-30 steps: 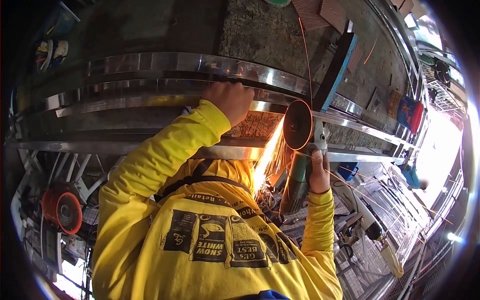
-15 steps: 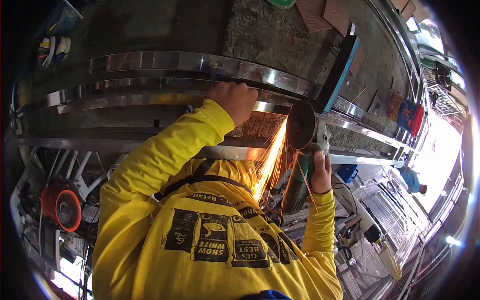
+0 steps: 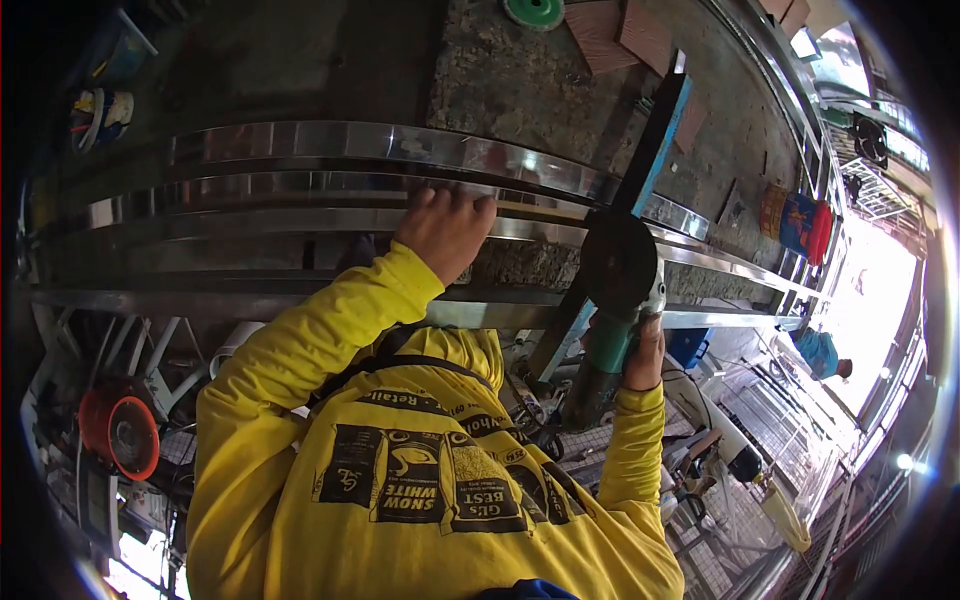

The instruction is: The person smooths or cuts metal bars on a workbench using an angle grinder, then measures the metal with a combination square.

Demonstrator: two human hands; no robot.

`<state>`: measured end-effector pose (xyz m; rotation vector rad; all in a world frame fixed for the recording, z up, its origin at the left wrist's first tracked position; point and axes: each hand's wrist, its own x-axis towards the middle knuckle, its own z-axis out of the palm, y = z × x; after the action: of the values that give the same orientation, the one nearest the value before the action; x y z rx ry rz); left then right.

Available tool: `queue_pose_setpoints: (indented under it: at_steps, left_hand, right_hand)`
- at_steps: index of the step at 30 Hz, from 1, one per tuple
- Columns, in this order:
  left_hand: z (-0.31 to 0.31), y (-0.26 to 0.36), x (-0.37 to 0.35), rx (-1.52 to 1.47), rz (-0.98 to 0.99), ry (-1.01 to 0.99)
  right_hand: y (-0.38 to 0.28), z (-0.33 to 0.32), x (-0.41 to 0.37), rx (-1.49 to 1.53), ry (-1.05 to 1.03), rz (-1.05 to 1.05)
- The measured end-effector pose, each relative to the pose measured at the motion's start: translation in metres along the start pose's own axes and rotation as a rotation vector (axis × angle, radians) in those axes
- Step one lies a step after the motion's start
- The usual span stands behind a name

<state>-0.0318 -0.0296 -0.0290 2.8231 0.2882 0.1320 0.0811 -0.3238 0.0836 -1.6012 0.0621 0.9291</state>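
In my right hand (image 3: pixel 645 358) is a green angle grinder (image 3: pixel 604 352), its dark disc (image 3: pixel 615 265) facing up toward me, with no sparks showing. The disc overlaps the right part of a shiny metal tube (image 3: pixel 290 184) in this view. My left hand (image 3: pixel 445 235) lies closed over this tube, fingers bent over its far side. Another long metal tube (image 3: pixel 350 140) runs behind it, lengthwise across the bench. A blue-edged metal bar (image 3: pixel 655 150) crosses the tubes close to the disc, which hides part of it.
A green disc (image 3: pixel 534 10) and brown tiles (image 3: pixel 600 35) lie on the worn bench top (image 3: pixel 510 85). A red and blue bag (image 3: pixel 805 228) sits at the right. An orange fan (image 3: pixel 125 435) stands below left. Another person (image 3: pixel 822 353) is in the background at right.
The spark stream has stopped. The grinder's disc has turned more face-up and moved slightly right and down. My left hand has shifted a little left and down in view.
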Motion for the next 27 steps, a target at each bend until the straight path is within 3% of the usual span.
queue_pose_setpoints:
  at_steps: [2,5,8,11,27]
  left_hand:
    - [0.001,0.000,-0.003,0.002,0.017,0.070]
    - [-0.004,-0.001,-0.002,-0.030,0.014,-0.017]
    - [-0.030,-0.007,0.017,-0.239,-0.099,-0.477]
    - [-0.038,-0.015,0.028,-0.207,-0.099,-0.592]
    - [-0.034,-0.011,0.028,-0.174,-0.146,-0.625]
  right_hand:
    - [0.016,-0.009,-0.004,0.006,-0.010,-0.006]
    - [0.053,-0.040,-0.010,-0.197,-0.060,-0.047]
    - [0.065,-0.032,-0.015,-0.091,-0.077,-0.039]
    - [0.069,-0.024,-0.016,-0.040,-0.050,-0.024]
    - [0.060,-0.009,-0.010,-0.077,-0.061,-0.008]
